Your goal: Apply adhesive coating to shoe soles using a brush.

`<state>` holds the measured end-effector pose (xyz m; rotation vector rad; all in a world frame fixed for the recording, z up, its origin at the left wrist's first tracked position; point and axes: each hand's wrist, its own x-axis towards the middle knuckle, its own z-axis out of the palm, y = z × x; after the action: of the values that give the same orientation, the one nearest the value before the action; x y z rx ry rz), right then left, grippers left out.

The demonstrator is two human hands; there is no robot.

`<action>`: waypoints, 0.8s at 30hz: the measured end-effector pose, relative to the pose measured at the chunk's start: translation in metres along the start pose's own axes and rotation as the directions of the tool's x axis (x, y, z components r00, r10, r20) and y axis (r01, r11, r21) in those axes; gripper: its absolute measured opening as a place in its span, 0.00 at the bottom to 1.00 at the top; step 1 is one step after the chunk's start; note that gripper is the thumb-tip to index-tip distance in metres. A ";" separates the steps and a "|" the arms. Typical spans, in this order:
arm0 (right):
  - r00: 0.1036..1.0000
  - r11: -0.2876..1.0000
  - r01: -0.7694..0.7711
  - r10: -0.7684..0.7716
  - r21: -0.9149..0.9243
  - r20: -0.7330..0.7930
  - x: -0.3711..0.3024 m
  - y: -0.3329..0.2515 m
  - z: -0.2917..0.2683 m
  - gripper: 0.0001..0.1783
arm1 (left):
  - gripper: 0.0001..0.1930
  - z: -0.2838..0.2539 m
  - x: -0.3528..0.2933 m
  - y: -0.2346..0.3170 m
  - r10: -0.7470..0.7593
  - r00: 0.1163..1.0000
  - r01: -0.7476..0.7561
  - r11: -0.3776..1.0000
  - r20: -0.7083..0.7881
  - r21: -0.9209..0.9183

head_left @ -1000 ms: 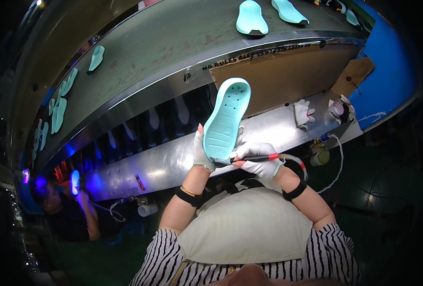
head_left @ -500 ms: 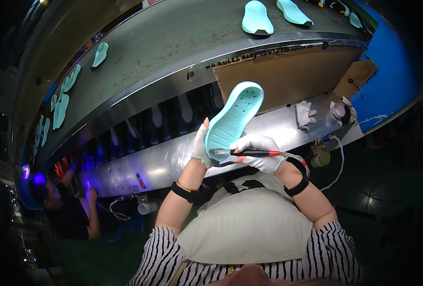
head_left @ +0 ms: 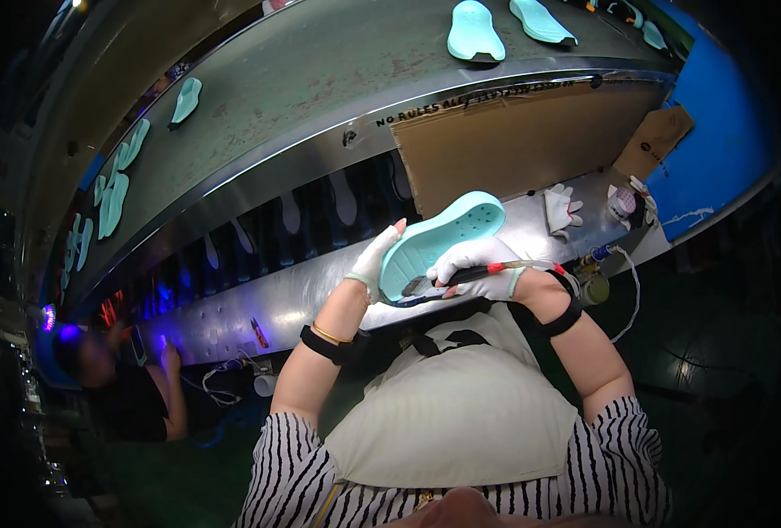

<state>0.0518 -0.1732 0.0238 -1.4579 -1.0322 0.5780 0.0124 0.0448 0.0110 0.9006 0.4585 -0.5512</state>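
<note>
Two gloved hands share one sole and one brush: the left hand (head_left: 375, 264) clasps the sole (head_left: 439, 236) by its side, thumb extended, while the right hand (head_left: 478, 264) pinches the brush (head_left: 474, 274), its bristles at the heel end. The sole, held up by the near side of the table (head_left: 311, 286), is pale turquoise, rimmed and tilted, with small dark holes toward the toe. One spare glove (head_left: 560, 211) and one pair of pliers (head_left: 258, 333) lie on the table.
</note>
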 end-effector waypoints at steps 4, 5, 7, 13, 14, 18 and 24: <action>0.996 0.991 -0.086 0.085 -0.105 -0.009 -0.007 -0.017 -0.014 0.10 | 0.28 0.003 -0.009 0.000 0.051 0.995 -0.046 0.997 -0.088 0.061; 0.990 0.990 -0.125 0.120 -0.070 -0.069 -0.008 -0.021 -0.012 0.10 | 0.28 0.002 -0.010 -0.003 0.054 0.995 -0.049 0.997 -0.088 0.062; 0.965 0.987 -0.133 0.149 0.085 -0.217 -0.011 -0.020 -0.002 0.09 | 0.30 0.000 -0.009 -0.010 0.189 0.981 -0.181 0.974 0.048 -0.135; 0.936 0.983 -0.105 0.149 0.151 -0.319 -0.017 -0.002 0.046 0.04 | 0.35 0.019 0.000 -0.032 0.287 0.949 -0.209 0.885 0.133 -0.415; 0.944 0.990 -0.073 0.108 0.121 -0.313 -0.018 -0.001 0.046 0.05 | 0.35 0.012 0.005 -0.037 0.292 0.933 -0.187 0.894 0.212 -0.408; 0.812 0.925 -0.138 0.311 0.355 -0.494 -0.016 -0.001 0.028 0.05 | 0.34 0.024 0.006 -0.046 0.337 0.938 -0.271 0.857 0.079 -0.438; 0.793 0.987 0.089 -0.149 -0.131 -0.591 -0.001 -0.004 0.047 0.03 | 0.31 0.009 0.033 -0.062 0.412 0.910 -0.349 0.816 0.039 -0.461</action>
<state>0.0112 -0.1499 0.0194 -1.5046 -0.6373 -0.0481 0.0006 -0.0026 -0.0408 0.4844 0.2485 -0.1205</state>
